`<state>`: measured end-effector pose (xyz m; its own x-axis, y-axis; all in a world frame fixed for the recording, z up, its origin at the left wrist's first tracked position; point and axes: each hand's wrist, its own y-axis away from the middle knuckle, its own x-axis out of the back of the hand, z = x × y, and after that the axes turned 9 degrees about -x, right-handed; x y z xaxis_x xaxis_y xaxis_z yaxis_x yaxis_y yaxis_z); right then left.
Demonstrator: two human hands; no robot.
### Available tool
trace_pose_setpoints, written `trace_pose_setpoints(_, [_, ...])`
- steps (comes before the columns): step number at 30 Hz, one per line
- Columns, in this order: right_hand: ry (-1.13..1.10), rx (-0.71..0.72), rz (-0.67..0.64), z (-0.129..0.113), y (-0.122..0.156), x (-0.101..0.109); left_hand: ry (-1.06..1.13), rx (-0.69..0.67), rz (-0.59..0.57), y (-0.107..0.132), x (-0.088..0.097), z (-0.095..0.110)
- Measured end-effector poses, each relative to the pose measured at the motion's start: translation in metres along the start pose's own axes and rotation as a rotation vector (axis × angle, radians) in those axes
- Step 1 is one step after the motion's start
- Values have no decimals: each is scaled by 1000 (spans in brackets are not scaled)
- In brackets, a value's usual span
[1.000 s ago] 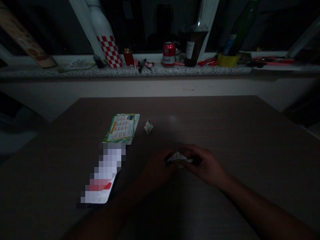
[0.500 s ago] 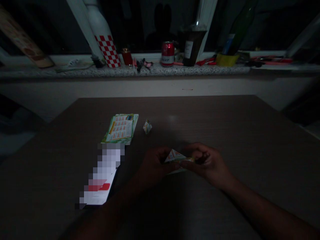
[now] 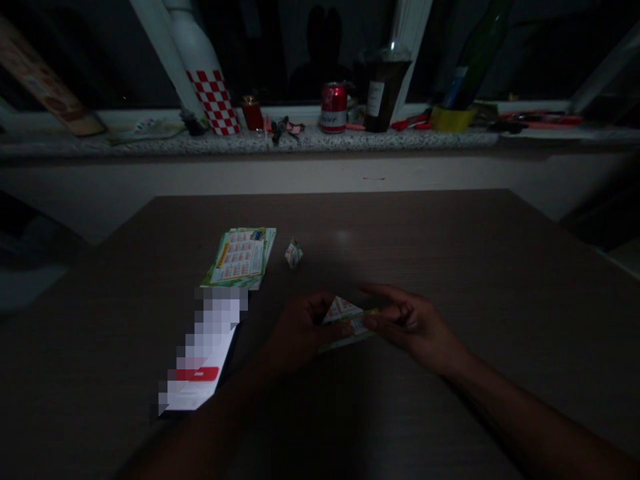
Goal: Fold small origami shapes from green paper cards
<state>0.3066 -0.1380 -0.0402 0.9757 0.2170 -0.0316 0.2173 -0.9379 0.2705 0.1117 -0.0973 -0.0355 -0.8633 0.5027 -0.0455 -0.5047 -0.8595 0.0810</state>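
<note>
Between my hands is a partly folded sheet of printed paper (image 3: 342,309), with a pointed triangular flap at the top and a straight band along its lower part. My left hand (image 3: 305,330) pinches the paper's left side between thumb and fingers. At the right end my right hand (image 3: 407,327) grips it with the thumb, its index finger stretched out above. Beyond my hands a small folded paper piece (image 3: 293,253) stands on the table. Left of that piece lies a stack of printed sheets (image 3: 240,257) in green and white.
A phone with a lit screen (image 3: 200,380) lies at the left of the brown table (image 3: 425,233), close to my left forearm. Along the stone windowsill (image 3: 300,141) stand a checkered bottle (image 3: 213,100), a red can (image 3: 333,108), a dark cup (image 3: 383,100) and a green bottle (image 3: 475,60).
My left hand has shifted slightly left with the paper, and more of its lower band shows. My right thumb has moved a little right along it, and the right index finger has straightened.
</note>
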Motion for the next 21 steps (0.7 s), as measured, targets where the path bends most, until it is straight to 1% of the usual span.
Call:
trace_pose_setpoints(2, [-11, 9, 14, 0, 0, 0, 17, 14, 7, 0, -1, 1])
trace_pose_setpoints(5, [-29, 33, 88, 1, -1, 1, 48, 45, 6, 0, -2, 0])
trace_pose_setpoints(8, [-56, 56, 119, 5, -3, 2, 63, 61, -20, 0, -3, -3])
trace_pose_setpoints(11, [-62, 55, 146, 7, -5, 1, 13, 80, -64, 1, -5, -5])
trace_pose_setpoints(13, [-63, 57, 184, 7, -6, -1, -32, 106, -66, 2, -7, -4])
trace_pose_setpoints(15, [-71, 51, 192, 6, -5, -3, -16, 123, -37, 4, -10, -4])
trace_pose_setpoints(17, [-65, 56, 180, 4, -5, -4, 46, 126, -11, 5, -11, -5])
trace_pose_setpoints(19, [-43, 88, 179, 2, -4, -4, 85, 124, -13, 5, -11, -6])
trace_pose_setpoints(21, [-22, 128, 187, 1, -2, -3, 77, 115, -34, 5, -10, -6])
